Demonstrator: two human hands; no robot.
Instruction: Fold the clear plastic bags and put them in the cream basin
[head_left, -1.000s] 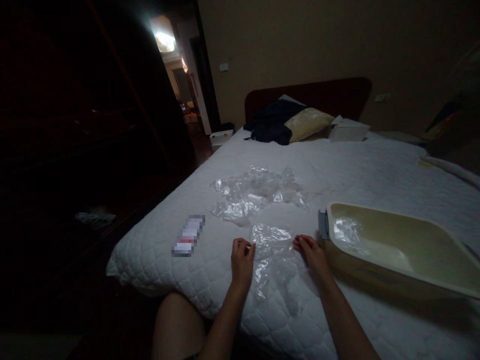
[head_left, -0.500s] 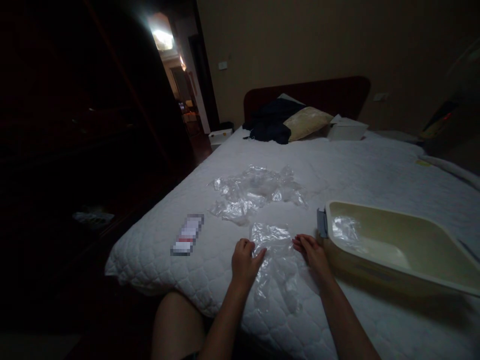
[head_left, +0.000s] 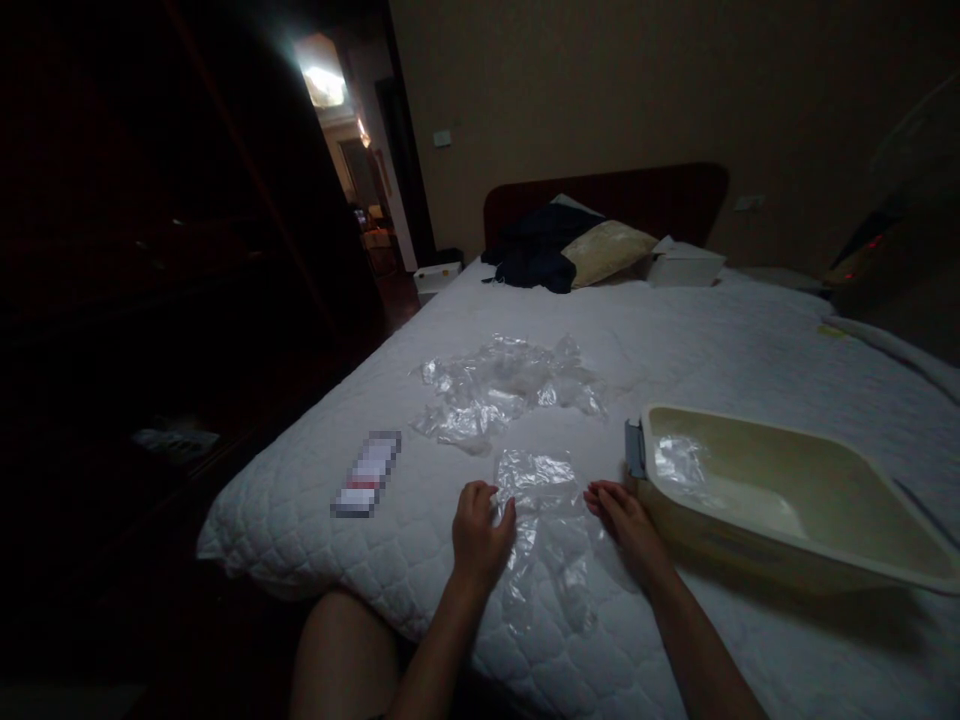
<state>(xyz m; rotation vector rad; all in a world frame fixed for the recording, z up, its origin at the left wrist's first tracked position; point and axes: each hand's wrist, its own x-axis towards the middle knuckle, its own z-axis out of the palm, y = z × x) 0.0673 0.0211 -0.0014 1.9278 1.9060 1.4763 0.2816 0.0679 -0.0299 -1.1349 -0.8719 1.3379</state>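
A clear, flattened plastic bag (head_left: pixel 536 470) lies creased on the white quilted bed cover, between my two hands. My left hand (head_left: pixel 480 525) rests at its left edge, thumb spread apart from the curled fingers. At the right edge is my right hand (head_left: pixel 619 510), thumb and fingertips pressed together on the bag's side. Beyond the hands lies a crumpled heap of clear plastic bags (head_left: pixel 499 390). Just right of my right hand stands a cream plastic bin (head_left: pixel 742 560) with a grey latch, and a piece of clear plastic (head_left: pixel 679 462) shows inside it.
A blurred phone-shaped object (head_left: pixel 367 475) lies left of my hands on the bed (head_left: pixel 300 500). Dark clothing (head_left: pixel 544 245), a beige pillow (head_left: pixel 611 252) and a white box (head_left: pixel 686 265) sit by the headboard (head_left: pixel 667 190). A lit doorway is at the back left.
The view has shifted slightly. My left thumb has lifted and drawn left off the bag's surface. My right hand stays at the bag's right edge, and the bag lies as before.
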